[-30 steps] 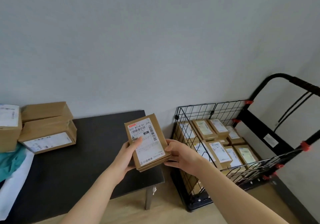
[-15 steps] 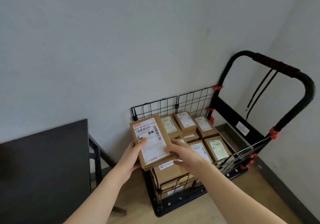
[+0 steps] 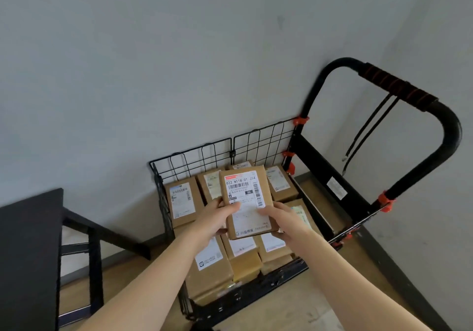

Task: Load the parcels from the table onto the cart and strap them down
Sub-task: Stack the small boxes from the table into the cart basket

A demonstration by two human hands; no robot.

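Table (image 3: 28, 241) at nine o'clock. Left hand (image 3: 215, 215) gripping the parcel (image 3: 243, 185) at its seven o'clock corner, thumb across the label; right hand (image 3: 279, 218) gripping at five o'clock. Held just above the loaded parcels (image 3: 181, 200) in the cart (image 3: 314, 163). Probably light, stiff cardboard with a slick label; best held by opposite edges.

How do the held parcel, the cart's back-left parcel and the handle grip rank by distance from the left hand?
1. held parcel, gripped by the left hand.
2. back-left parcel, just left, in the cart.
3. handle grip, far right, up high.
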